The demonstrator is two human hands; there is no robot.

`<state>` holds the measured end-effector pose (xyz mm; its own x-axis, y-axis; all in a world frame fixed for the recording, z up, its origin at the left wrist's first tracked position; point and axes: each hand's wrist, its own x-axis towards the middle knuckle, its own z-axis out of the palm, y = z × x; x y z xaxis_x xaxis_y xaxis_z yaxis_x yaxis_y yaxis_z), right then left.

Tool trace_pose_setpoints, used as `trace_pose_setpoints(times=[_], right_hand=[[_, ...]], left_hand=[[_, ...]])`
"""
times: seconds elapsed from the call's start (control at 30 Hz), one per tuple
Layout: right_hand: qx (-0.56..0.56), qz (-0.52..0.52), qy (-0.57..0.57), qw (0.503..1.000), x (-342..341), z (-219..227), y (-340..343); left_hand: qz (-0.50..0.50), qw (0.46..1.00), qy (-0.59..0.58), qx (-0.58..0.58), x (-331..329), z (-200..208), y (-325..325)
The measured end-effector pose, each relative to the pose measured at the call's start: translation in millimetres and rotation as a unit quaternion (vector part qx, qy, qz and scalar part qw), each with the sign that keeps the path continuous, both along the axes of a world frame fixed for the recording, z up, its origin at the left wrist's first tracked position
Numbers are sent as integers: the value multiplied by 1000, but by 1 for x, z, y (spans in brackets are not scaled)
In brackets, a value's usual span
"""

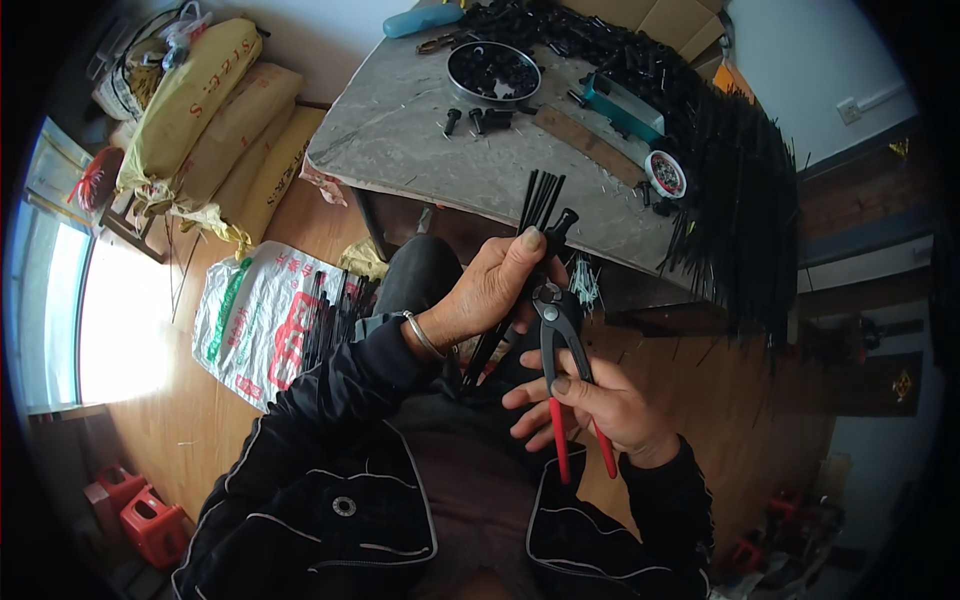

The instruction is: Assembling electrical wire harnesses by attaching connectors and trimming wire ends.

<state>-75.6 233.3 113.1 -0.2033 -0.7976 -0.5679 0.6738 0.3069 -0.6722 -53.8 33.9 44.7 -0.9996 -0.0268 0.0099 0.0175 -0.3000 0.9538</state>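
My left hand is closed round a bundle of thin black rods, their upper ends poking out above the thumb. A thicker black piece with a flared end sticks up beside them; its lower part is hidden by the fingers. In my right hand is a pair of end-cutting pincers with red handles, the thumb over one handle and the fingers loosely spread. The dark jaws are up against the underside of my left hand, at the bundle. What lies between the jaws is too small to tell.
Ahead stands a grey marbled table bearing a round metal tray of black parts, a teal box and a small white bowl. Long black rods overhang its right end. A white sack with more rods lies at left.
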Motion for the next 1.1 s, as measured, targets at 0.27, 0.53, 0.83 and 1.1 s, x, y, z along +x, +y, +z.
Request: trace_pose_setpoints(times=[0.27, 0.53, 0.83, 1.1], right_hand=[[105, 41, 281, 953, -2, -13, 1], [111, 15, 297, 948, 1, -13, -5], [40, -19, 205, 978, 9, -9, -3], [-60, -92, -70, 991, 12, 2, -1]], left_hand=[[64, 998, -7, 3, -4, -3, 11], [74, 997, -17, 10, -4, -2, 10], [-18, 999, 7, 35, -5, -7, 1], [-11, 1000, 12, 12, -1, -2, 4]])
